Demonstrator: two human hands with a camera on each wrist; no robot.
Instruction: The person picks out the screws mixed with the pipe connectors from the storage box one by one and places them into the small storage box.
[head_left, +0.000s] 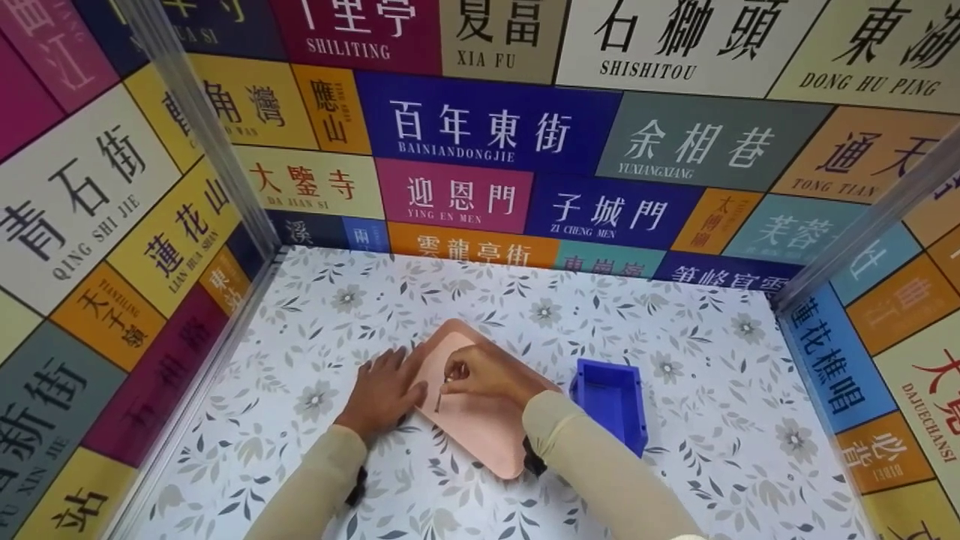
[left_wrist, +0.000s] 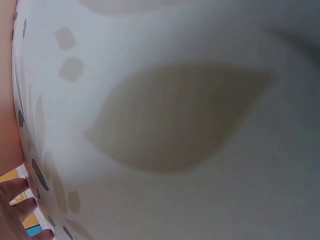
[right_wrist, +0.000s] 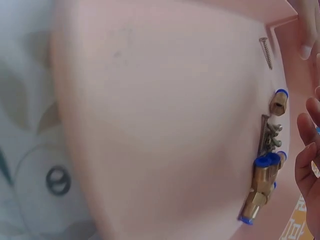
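Currently, in the head view, a person's two hands work at a shallow pink tray (head_left: 476,435) set at a slant on a white desk (head_left: 712,420) printed with grey leaves and flowers. The left hand (head_left: 382,394) rests on the tray's left edge, fingers spread. The right hand (head_left: 487,375) reaches over the tray, fingers bent and fingertips drawn close together; whether they pinch something small cannot be told. A screw (head_left: 438,403) shows just below them, inside the tray near its left corner. The right hand hides the middle of the tray, and the right sleeve (head_left: 607,465) covers part of a blue bin (head_left: 619,405) standing to the tray's right. Behind and at both sides rise colourful walls (head_left: 487,135) of Chinese place names.

From the left wrist, mostly blurred desk pattern fills the frame; the left hand's fingers show apart at the lower left, below a strip of the tray.

From the right wrist, the tray is wide and bare nearby. Along its far side lie the threaded screw, a lone brass fitting (right_wrist: 278,102), a few short screws (right_wrist: 273,136) and a cluster of blue-ringed brass fittings (right_wrist: 262,177). Bent fingers appear at the right edge, their tips partly cut off.
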